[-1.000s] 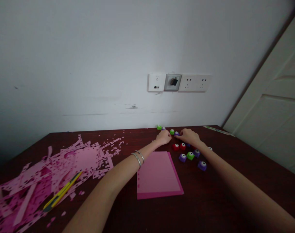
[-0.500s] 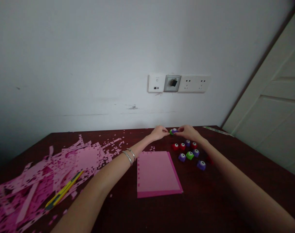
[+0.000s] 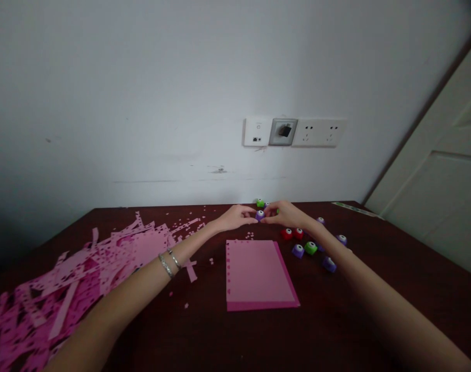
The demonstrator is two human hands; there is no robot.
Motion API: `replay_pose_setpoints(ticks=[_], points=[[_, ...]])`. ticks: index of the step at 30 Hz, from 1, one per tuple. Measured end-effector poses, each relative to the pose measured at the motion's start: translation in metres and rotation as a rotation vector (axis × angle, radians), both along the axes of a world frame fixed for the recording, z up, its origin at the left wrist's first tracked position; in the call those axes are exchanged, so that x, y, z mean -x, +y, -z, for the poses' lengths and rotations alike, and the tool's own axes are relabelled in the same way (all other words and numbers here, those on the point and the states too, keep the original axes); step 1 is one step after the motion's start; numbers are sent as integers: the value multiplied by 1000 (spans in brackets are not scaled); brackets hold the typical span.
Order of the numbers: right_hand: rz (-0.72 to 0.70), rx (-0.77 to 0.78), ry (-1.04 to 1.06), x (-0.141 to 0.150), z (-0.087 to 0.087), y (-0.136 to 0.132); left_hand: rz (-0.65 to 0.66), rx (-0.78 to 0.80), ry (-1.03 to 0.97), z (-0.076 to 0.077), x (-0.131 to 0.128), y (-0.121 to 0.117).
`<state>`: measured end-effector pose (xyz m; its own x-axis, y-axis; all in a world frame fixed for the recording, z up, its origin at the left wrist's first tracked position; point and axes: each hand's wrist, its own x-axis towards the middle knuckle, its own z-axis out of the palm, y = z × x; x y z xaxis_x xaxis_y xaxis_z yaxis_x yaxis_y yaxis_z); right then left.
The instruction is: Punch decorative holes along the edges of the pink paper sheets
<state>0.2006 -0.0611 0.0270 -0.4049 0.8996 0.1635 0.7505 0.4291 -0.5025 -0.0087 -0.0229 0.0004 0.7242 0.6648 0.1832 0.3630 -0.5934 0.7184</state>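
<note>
Take the purple punch (image 3: 260, 216) as the dial's centre, twelve toward the wall (image 3: 142, 103). It sat pinched between both hands, near the table's far edge. At nine, the fingertips of the left hand (image 3: 233, 217) were closed on its side; at three, those of the right hand (image 3: 287, 214) gripped the opposite side, leaving hardly any space between the hands.

A green punch (image 3: 260, 203) stood just beyond at twelve, close to the far edge, so room that way was tight. Toward four lay two red punches (image 3: 287, 234), near each other, then another green punch (image 3: 310, 248) further out, partly hemming in the right forearm.

At six, the pink sheets (image 3: 260, 271) began a short way off, the darker layer showing along their right and near edges. Past them, dark tabletop (image 3: 277, 341) ran down to the picture's bottom, the widest room for moving. Around eight to nine, pink scraps (image 3: 148, 248) spread out, partly behind the left forearm with its bracelets (image 3: 166, 265). Sockets (image 3: 316, 133) were on the wall toward one.
</note>
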Motion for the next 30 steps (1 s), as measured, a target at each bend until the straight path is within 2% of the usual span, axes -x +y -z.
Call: replay_pose_setpoints(ticks=[5,10,14,21,30], points=[[-80,17,22,20,14,-2,-26,-1,-1,12,18,-12],[-121,34,19,28,32,0,-62,22,33,29,25,-9],[-134,40,11,29,45,3,-39,25,57,35,28,-7],[-130,31,-21,28,54,5,-39,-98,164,35,25,-8],[-97,95,-19,27,49,2,-1,-280,259,27,24,-18]])
